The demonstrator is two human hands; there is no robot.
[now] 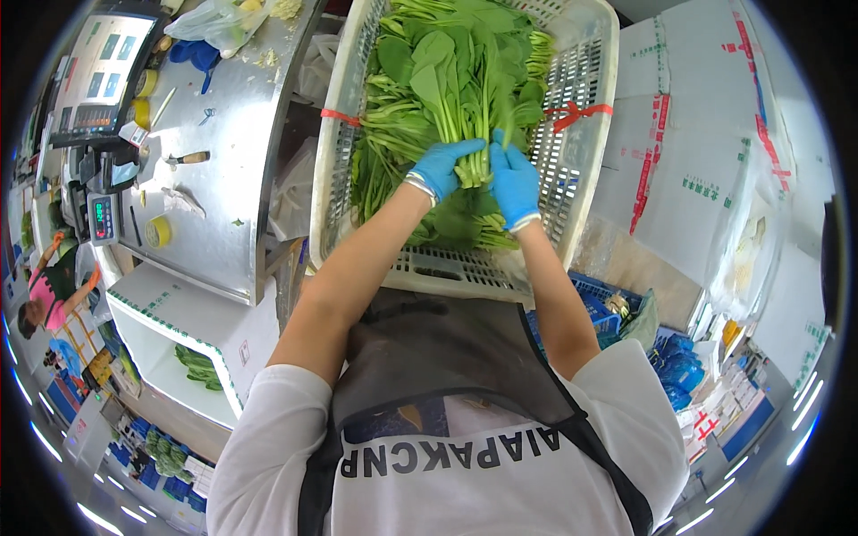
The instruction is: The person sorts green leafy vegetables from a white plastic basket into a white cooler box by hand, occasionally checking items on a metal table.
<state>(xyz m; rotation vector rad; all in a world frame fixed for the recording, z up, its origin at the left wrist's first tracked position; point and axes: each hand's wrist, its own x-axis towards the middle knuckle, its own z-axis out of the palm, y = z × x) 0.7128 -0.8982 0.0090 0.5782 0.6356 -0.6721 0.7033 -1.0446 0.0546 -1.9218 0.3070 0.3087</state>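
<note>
A white plastic crate [596, 167] with red ties on its sides holds a heap of leafy green vegetables [395, 127]. Above the heap, my left hand [444, 167], in a blue glove, grips the stems of a bunch of leafy greens [462, 114], its thumb and fingers around their left side. On the stems' right side is my right hand [515, 179], also blue-gloved, its fingers raised beside a blurred green leaf or stalk; whether it grips this is unclear. The cut stem ends point toward me.
Left of the crate stands a steel table [234, 167] with a knife [190, 158], yellow tape rolls [158, 232], a scale display [102, 218] and a screen [104, 60]. White foam boxes [697, 134] are stacked at right. A co-worker [50, 295] is at far left.
</note>
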